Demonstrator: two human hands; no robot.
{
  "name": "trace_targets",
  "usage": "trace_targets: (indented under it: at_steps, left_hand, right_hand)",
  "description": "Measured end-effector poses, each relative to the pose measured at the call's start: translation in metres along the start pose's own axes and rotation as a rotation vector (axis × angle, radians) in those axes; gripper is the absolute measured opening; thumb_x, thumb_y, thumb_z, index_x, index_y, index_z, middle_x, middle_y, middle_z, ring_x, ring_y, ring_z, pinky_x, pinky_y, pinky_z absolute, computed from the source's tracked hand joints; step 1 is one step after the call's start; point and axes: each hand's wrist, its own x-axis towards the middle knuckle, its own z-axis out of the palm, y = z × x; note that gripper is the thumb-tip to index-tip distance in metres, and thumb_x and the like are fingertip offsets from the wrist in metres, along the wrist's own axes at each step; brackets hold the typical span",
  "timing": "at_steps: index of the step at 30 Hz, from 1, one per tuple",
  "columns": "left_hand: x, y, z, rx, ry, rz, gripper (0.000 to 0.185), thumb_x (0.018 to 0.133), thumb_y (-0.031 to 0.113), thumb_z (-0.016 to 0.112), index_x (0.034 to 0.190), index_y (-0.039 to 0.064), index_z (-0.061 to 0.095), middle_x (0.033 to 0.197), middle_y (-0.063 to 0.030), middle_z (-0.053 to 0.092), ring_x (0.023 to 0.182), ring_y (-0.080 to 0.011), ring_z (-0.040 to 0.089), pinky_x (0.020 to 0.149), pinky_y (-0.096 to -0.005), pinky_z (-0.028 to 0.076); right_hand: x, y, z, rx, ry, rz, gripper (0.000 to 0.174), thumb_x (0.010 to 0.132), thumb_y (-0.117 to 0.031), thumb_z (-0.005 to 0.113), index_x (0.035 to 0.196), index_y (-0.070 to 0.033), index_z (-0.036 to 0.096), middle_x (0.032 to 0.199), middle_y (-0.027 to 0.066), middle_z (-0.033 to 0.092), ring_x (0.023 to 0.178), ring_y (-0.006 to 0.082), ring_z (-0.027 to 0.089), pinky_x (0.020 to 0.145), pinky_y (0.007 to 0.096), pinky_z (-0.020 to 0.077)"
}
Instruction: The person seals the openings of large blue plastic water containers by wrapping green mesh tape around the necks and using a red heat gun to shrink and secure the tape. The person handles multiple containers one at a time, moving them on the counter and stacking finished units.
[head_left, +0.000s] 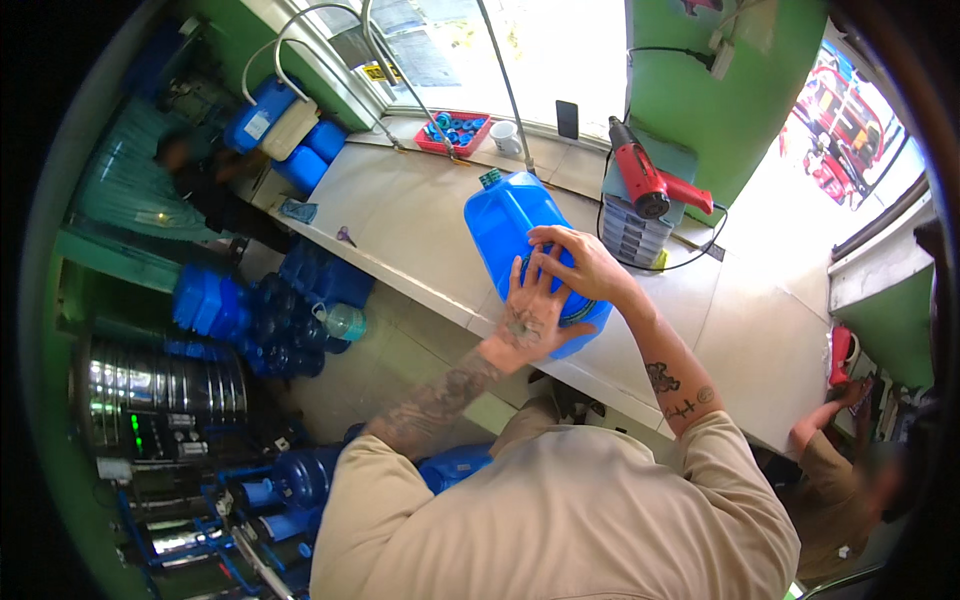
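A blue plastic water container (499, 225) lies on its side on the tiled counter (427, 202), its small capped spout towards the window and its large round lid towards me. My left hand (529, 311) rests flat over the lid end with its fingers spread. Beside and partly over its fingers, my right hand (577, 262) touches the container with bent fingers. Much of the lid is hidden under both hands. To the right, a red heat gun (645, 172) lies on a stack of small plastic drawers (636, 232).
Along the window sill stand a red basket of blue caps (454, 135), a white mug (505, 138) and a phone (568, 120). Small scissors (346, 236) and a blue cloth (298, 211) lie at the counter's left. One person is at far left, another at right (832, 465). Blue water jugs (289, 322) stand below.
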Motion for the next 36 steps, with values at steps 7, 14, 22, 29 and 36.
trace_targets:
  at_steps: [7, 14, 22, 29, 36]
  left_hand:
    - [0.009, -0.041, 0.005, -0.187, 0.015, 0.278, 0.068, 0.080, 0.056, 0.080, 0.129, 0.010, 0.069, 0.145, -0.0225, 0.054, 0.138, -0.0442, 0.046, 0.116, -0.0638, 0.029]
    - [0.020, -0.051, -0.012, -0.281, -0.159, 0.336, 0.075, 0.082, 0.057, 0.078, 0.138, 0.009, 0.062, 0.147, -0.0257, 0.049, 0.142, -0.0462, 0.040, 0.120, -0.0625, 0.025]
    - [0.008, -0.038, 0.004, -0.200, -0.043, 0.262, 0.074, 0.083, 0.054, 0.078, 0.139, 0.009, 0.062, 0.146, -0.0262, 0.051, 0.144, -0.0460, 0.039, 0.118, -0.0624, 0.027]
    - [0.058, -0.093, -0.014, -0.414, -0.279, 0.840, 0.070, 0.081, 0.054, 0.080, 0.136, 0.013, 0.065, 0.153, -0.0238, 0.047, 0.149, -0.0446, 0.035, 0.120, -0.0646, 0.025]
    - [0.027, -0.056, -0.007, -0.325, -0.086, 0.412, 0.076, 0.081, 0.053, 0.082, 0.140, 0.010, 0.062, 0.155, -0.0211, 0.045, 0.150, -0.0443, 0.032, 0.123, -0.0617, 0.022]
  right_hand:
    - [-0.018, -0.027, 0.024, -0.159, 0.345, 0.371, 0.029, 0.094, -0.022, 0.068, 0.117, -0.005, 0.069, 0.108, 0.0139, 0.072, 0.094, 0.0325, 0.072, 0.085, 0.0431, 0.0571]
    - [-0.020, -0.026, 0.021, -0.178, 0.317, 0.376, 0.030, 0.098, -0.028, 0.064, 0.114, -0.002, 0.068, 0.110, 0.0178, 0.069, 0.097, 0.0342, 0.070, 0.085, 0.0440, 0.0567]
    - [-0.012, -0.023, 0.004, -0.180, 0.014, 0.289, 0.043, 0.102, -0.040, 0.057, 0.128, -0.007, 0.065, 0.115, 0.0172, 0.068, 0.101, 0.0363, 0.069, 0.088, 0.0477, 0.0540]
    - [-0.030, -0.061, 0.050, -0.357, 0.548, 0.594, 0.045, 0.098, -0.033, 0.064, 0.134, -0.008, 0.060, 0.124, 0.0147, 0.065, 0.110, 0.0341, 0.066, 0.093, 0.0464, 0.0536]
    - [-0.013, -0.031, 0.010, -0.117, 0.231, 0.398, 0.044, 0.100, -0.036, 0.063, 0.133, -0.006, 0.062, 0.118, 0.0155, 0.070, 0.114, 0.0338, 0.066, 0.097, 0.0448, 0.0529]
